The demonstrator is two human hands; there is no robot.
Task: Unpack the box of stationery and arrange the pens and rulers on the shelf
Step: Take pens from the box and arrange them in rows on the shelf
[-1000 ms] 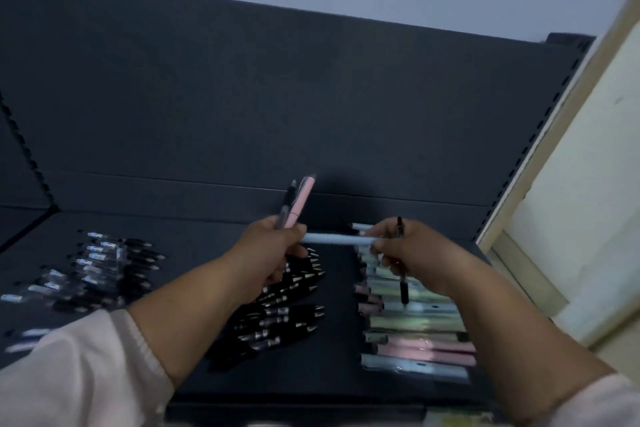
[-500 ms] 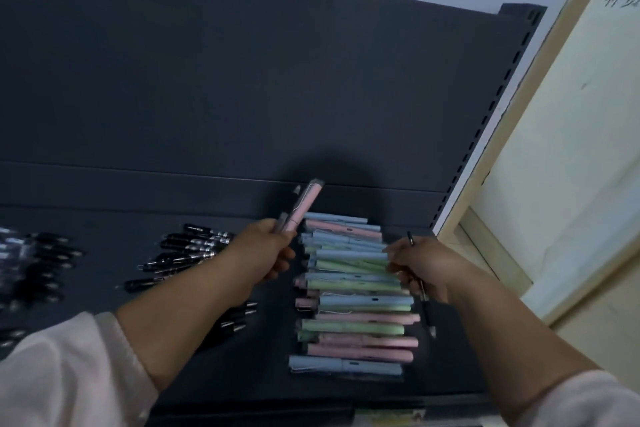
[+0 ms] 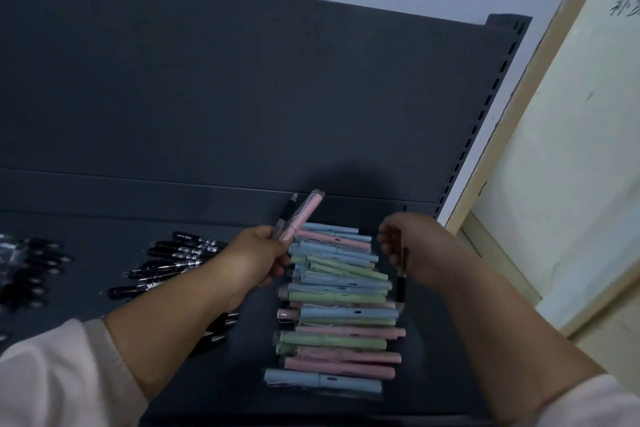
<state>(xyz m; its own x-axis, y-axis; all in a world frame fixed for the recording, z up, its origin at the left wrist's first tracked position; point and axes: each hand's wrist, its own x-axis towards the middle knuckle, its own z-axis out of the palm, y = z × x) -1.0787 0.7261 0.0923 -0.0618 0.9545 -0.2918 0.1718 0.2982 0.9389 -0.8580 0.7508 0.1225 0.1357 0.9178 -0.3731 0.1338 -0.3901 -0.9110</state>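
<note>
two pens in left hand (image 3: 254,258), head view only: pink pen (image 3: 306,213) + dark pen (image 3: 290,210). fingers are curled round their lower ends and the tops point at the shelf (image 3: 242,374) back edge. right hand (image 3: 414,246) is loosely curled, pinching a thin black pen (image 3: 401,282) that hangs down just right of the pastel pen stack (image 3: 341,308).

stack lies crosswise near the shelf's right end, running from front edge to almost the back edge, in rough layers w/ some skewed. black pens (image 3: 173,256) sit in loose rows further left, more at the far left edge. box + rulers not in view.

handling, my guess: pens are light w/ stiff plastic barrels. pastel ones look sleeved in clear film, so prob slippery, and round enough to roll off the pile. pinch mid-barrel w/ thumb + two fingers, lay each flat and parallel to its neighbours. end grip as in left hand is ok for carrying but poor for placing. not fragile, though clips could snag on the film.
</note>
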